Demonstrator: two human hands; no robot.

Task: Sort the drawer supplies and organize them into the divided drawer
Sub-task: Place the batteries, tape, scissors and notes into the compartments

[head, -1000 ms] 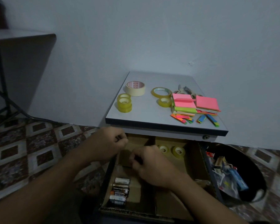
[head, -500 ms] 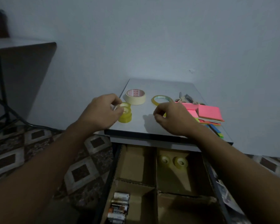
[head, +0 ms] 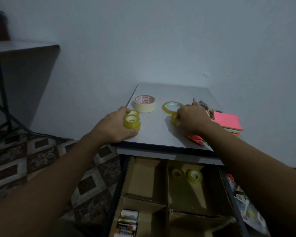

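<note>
On the grey cabinet top (head: 154, 134), my left hand (head: 116, 127) grips a stack of small yellow tape rolls (head: 132, 121) near the left edge. My right hand (head: 191, 119) curls round another small yellow tape roll (head: 173, 119), mostly hidden by the fingers. Below, the open drawer (head: 149, 177) has cardboard dividers; two yellow tape rolls (head: 186, 175) lie in its back right compartment and several batteries (head: 126, 223) in its front left one.
A wide cream masking tape roll (head: 144, 103) and a thin yellow tape ring (head: 172, 106) lie farther back. Pink sticky notes (head: 227, 121), coloured flags (head: 196, 140) and scissors (head: 205, 106) sit at the right. A bin of packets (head: 249, 211) stands right of the drawer.
Both hands rose from the drawer to the cabinet top. The left hand has closed round the stacked yellow rolls and the right hand round the single small roll.
</note>
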